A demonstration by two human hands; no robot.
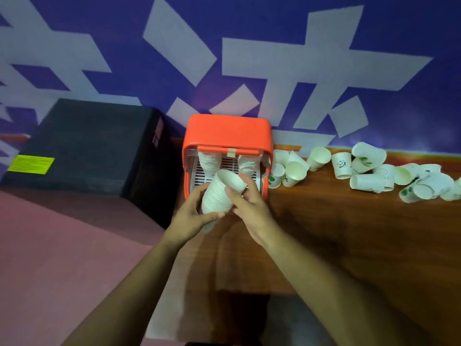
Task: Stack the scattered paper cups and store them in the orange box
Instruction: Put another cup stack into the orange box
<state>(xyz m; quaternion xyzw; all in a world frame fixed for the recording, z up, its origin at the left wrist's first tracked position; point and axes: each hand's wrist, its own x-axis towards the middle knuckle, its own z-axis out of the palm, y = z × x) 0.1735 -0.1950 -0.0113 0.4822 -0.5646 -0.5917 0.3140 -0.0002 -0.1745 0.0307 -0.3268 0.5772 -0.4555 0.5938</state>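
Cups (219,193) nested in a tall stack were clamped between both hands just in front of the orange box (225,132), mouth tilted toward 1 o'clock. The left hand (193,218) was wrapped around the base from 7 o'clock, the right hand (247,204) pressed on from 4 o'clock. It was judged that the stack could snag on the two stacks (225,164) already inside, or split if squeezed unevenly. Loose cups (369,171) lay on the counter (349,233) at 3 o'clock.

One head-worn view looks forward and down, close over both hands. The table (349,233) runs near to far right, and a wall (249,46) closes the far side.
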